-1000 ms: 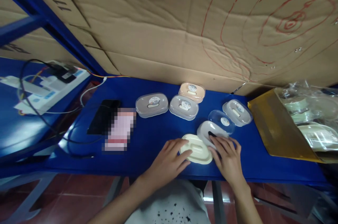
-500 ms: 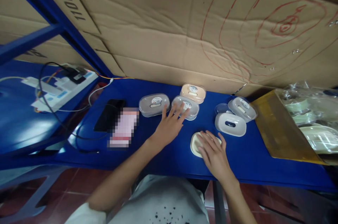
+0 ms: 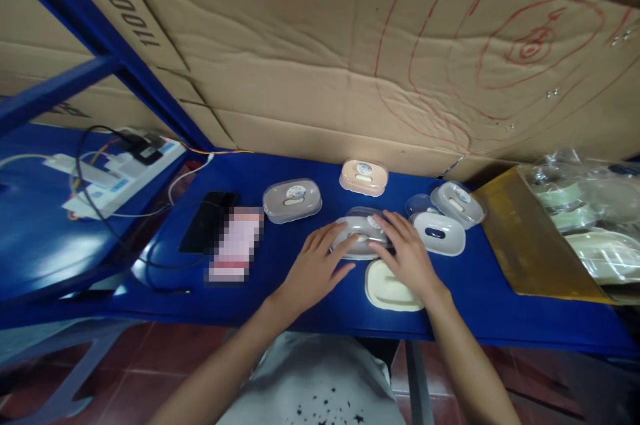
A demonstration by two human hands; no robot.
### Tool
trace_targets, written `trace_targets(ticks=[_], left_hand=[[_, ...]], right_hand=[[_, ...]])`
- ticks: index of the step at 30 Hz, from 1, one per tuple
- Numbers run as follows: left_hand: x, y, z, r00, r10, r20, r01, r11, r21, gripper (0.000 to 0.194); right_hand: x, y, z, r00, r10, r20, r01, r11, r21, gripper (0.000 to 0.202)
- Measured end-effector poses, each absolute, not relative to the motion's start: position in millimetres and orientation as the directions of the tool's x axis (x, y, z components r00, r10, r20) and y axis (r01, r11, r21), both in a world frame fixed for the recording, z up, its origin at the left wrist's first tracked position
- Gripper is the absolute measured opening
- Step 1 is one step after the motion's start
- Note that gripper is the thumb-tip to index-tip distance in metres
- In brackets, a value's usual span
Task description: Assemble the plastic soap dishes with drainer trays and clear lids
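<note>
A grey box with a clear cover [image 3: 356, 248] lies on the blue table between my two hands. My left hand [image 3: 320, 258] rests its fingertips on the box's left side, fingers spread. On the right side of the box are the fingers of my right hand [image 3: 404, 245], also spread. The cream lid [image 3: 393, 288] lies just below the box, partly under my right wrist. Behind stands a peach box with a clear cover [image 3: 364, 178]. Another grey covered box [image 3: 293, 201] is to the left.
A white-grey open shell [image 3: 441, 234] and a covered grey box [image 3: 459, 203] sit right, beside a cardboard carton [image 3: 515, 245] of plastic-wrapped parts. Left are a black phone [image 3: 205, 221], cables and a power strip [image 3: 125, 175]. Cardboard [image 3: 280, 65] walls the back.
The middle grey covered box has come nearer, away from the peach box. My left hand moved with it. My right hand left the cream lid and now touches the box.
</note>
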State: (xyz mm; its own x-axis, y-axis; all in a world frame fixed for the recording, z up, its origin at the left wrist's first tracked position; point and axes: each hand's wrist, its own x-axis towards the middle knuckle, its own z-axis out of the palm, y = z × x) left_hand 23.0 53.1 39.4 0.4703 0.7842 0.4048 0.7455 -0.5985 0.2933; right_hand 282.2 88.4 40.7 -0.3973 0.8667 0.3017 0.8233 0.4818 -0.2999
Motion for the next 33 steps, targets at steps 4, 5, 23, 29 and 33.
trace_targets(ticks=[4,5,23,29,33], left_hand=[[25.8,56.5,33.4,0.593,0.767,0.244,0.731,-0.640,0.237,0.028],[25.8,58.9,34.4,0.609,0.760,0.226,0.718,-0.649,0.251,0.025],[36.3,29.8,33.1,0.538,0.757,0.369,0.711,-0.644,0.284,0.045],[33.0,16.1,21.8,0.520,0.797,0.307,0.743,-0.600,0.298,0.043],[25.4,3.5,18.5,0.478,0.817,0.323,0.761,-0.569,0.313,0.034]], right_hand=[[288.8,91.2,49.2,-0.238,0.889,0.392,0.923,0.332,-0.192,0.050],[287.1,91.1,51.8,-0.231,0.882,0.412,0.931,0.323,-0.170,0.047],[268.2,116.7,69.5,-0.612,0.779,0.137,0.716,0.619,-0.322,0.035],[250.9,164.6,82.7,-0.613,0.780,0.127,0.753,0.626,-0.205,0.034],[237.0,198.7,79.8,-0.593,0.791,0.155,0.771,0.612,-0.175,0.041]])
